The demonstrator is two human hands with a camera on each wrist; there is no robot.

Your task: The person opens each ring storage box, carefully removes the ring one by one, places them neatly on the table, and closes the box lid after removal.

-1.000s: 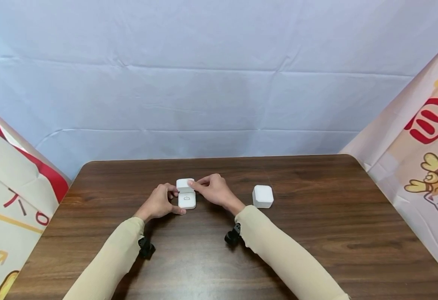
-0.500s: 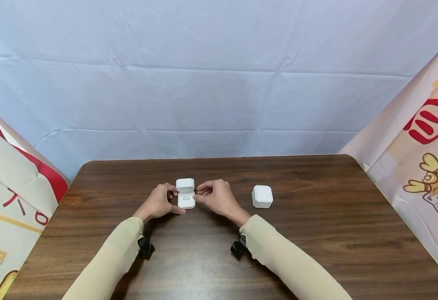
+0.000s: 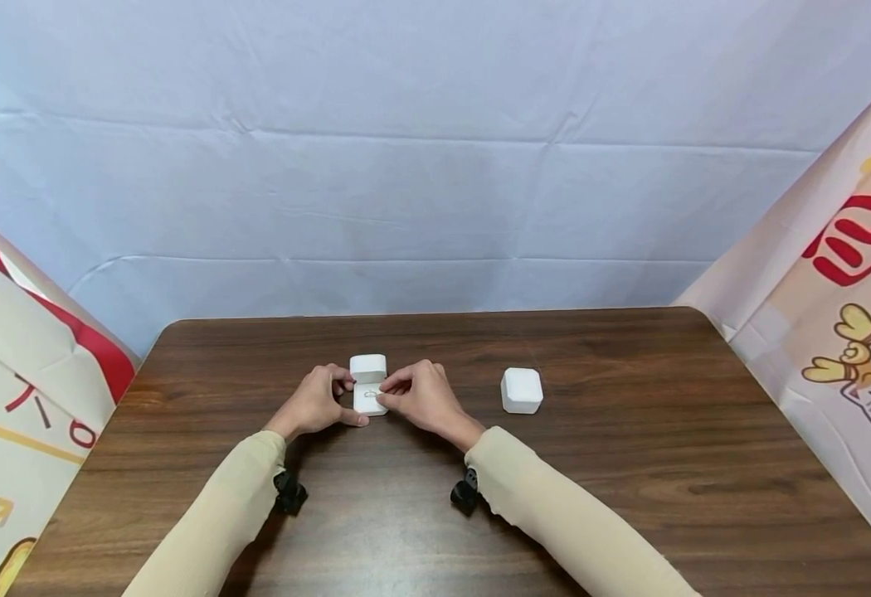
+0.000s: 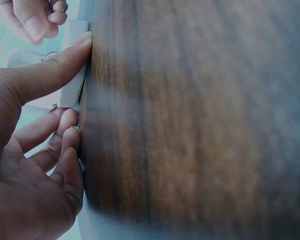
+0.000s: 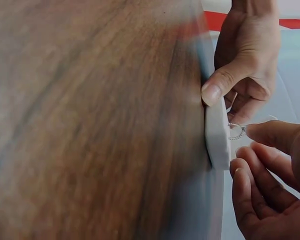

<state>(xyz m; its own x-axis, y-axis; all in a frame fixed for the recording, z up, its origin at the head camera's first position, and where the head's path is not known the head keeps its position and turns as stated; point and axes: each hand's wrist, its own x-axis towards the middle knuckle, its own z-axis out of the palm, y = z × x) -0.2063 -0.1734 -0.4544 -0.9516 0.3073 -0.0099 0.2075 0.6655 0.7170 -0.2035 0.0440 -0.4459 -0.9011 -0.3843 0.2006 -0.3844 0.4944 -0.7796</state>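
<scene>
A small white ring box (image 3: 368, 365) stands on the table with its lid raised. A thin silver ring (image 5: 236, 136) stands upright in its base. My left hand (image 3: 316, 404) grips the base, the thumb (image 4: 65, 65) at the front and the fingers at the left side and behind. My right hand (image 3: 424, 400) is at the box's right side. In the right wrist view its thumb (image 5: 265, 132) reaches right to the ring's edge, while the other fingers lie loosely bent below, apart from the thumb. The left wrist view shows the ring partly hidden behind the left thumb.
A second white box (image 3: 522, 390), closed, stands to the right on the brown wooden table (image 3: 630, 431). A pale cloth (image 3: 406, 166) hangs behind the table, with printed cloths at both sides. Dark wrist cameras sit under both sleeves.
My right hand has come down from the raised lid, drawn a little to the right, then moved back left to the ring. The left hand and the box have stayed in place.
</scene>
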